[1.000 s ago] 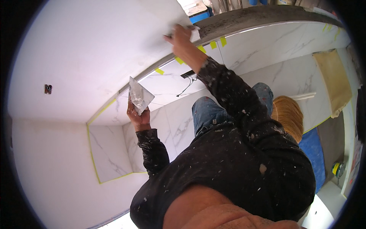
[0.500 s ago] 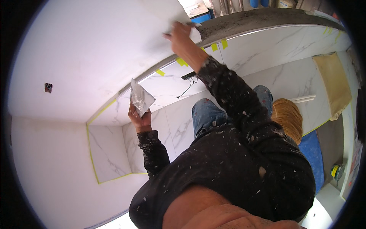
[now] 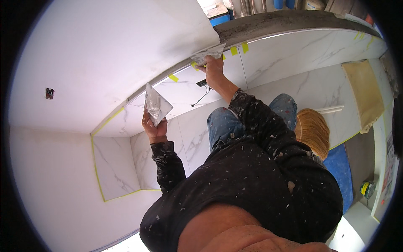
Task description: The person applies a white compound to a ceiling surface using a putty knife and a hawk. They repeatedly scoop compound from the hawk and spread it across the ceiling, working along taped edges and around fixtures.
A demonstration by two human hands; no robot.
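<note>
I watch two bare hands. Left of the middle of the frame, the left hand (image 3: pixel 154 128) has its fingers clamped on the low end of a flat plate (image 3: pixel 166 107) with white paste (image 3: pixel 154 104) on it. Near the top middle, the right hand (image 3: pixel 215 72) has its fingers closed on a wide blade (image 3: pixel 215 52). The blade is by the edge where the pale wall (image 3: pixel 109 54) meets the marbled tiles (image 3: pixel 294 50). I can't quite tell if it touches the wall, as the hand hides part of it.

If the plate tips too far, the paste could slide off and fall. If the blade turns, its corner could scratch a tile or catch the yellow tape (image 3: pixel 173 77). Too low a swing could snag the loose wires (image 3: pixel 200 97).
</note>
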